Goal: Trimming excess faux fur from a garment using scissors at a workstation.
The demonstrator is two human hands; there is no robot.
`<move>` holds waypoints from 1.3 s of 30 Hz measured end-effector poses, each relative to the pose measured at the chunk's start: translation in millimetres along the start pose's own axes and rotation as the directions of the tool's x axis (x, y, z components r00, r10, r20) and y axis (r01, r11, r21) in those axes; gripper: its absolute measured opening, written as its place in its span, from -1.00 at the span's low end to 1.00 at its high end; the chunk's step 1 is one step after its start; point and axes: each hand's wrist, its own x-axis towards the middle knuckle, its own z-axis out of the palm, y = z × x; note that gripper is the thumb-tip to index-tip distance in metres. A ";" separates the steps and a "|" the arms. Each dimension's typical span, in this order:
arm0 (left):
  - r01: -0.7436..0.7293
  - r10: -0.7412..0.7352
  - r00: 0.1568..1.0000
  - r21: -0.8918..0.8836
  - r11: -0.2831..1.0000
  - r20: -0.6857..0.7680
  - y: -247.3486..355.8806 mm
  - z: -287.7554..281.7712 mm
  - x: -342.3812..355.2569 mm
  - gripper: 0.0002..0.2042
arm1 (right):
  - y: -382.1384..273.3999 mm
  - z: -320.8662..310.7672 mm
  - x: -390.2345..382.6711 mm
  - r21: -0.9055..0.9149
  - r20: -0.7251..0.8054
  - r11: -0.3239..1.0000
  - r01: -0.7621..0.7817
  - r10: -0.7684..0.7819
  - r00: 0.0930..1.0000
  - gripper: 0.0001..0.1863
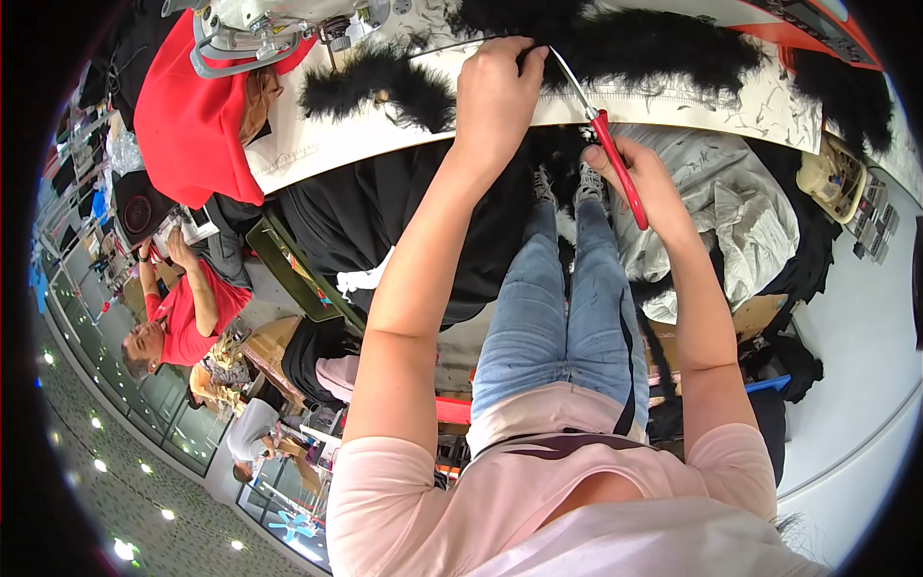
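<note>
My left hand (495,91) is over the white table, its fingers pinched on a thin black strand of fluffy black feather trim (663,46). A shorter tuft of the same black trim (413,91) lies left of that hand. In my right hand (642,178), at the table's front edge, is a pair of scissors (615,159) with long red handles. Their silver blades point up and left, with the tips close to my left fingertips. Whether the blades touch the strand I cannot tell.
A sewing machine (255,34) stands at the table's far left, with red cloth (192,115) hanging beside it. Loose black bits are scattered over the white tabletop (317,159). Black fabric (356,207) and crumpled grey cloth (731,231) sit below the edge. A person in red (202,308) works at left.
</note>
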 end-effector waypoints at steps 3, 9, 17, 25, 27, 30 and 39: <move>-0.062 0.061 0.998 0.053 0.997 0.017 4.0 -1.5 1.6 -0.78 | -1.8 -0.8 1.1 -0.027 -0.011 1.000 -0.012 0.012 1.000 -0.39; -0.146 0.139 0.988 0.138 0.980 0.064 -1.2 -3.7 3.4 -0.83 | -2.2 -0.5 5.1 -0.149 -0.116 0.974 0.172 -0.190 0.975 -0.51; -0.130 0.136 0.989 0.111 0.985 -0.052 -17.8 -13.4 -4.7 -0.81 | -11.6 -6.4 6.0 0.009 -0.037 0.999 0.043 -0.043 0.998 -0.53; 0.292 -0.189 0.859 -0.151 0.944 0.476 10.7 -20.0 -45.7 -0.79 | -6.5 18.1 -5.1 0.251 -0.263 0.928 0.274 -0.207 0.943 -0.73; 0.248 -0.129 0.862 -0.187 0.951 0.490 9.7 -12.2 -41.5 -0.78 | -12.3 25.5 -11.0 0.471 -0.312 0.822 0.320 -0.184 0.932 -0.76; 0.233 -0.046 0.849 -0.294 0.927 0.527 18.3 -1.7 -37.3 -0.69 | -1.7 28.2 -8.1 0.584 -0.440 0.709 0.396 -0.134 0.888 -0.78; 0.193 -0.015 0.776 -0.215 0.957 0.630 36.8 10.3 -41.0 -0.64 | 15.9 7.7 -20.8 0.648 -0.449 0.664 0.374 -0.064 0.891 -0.77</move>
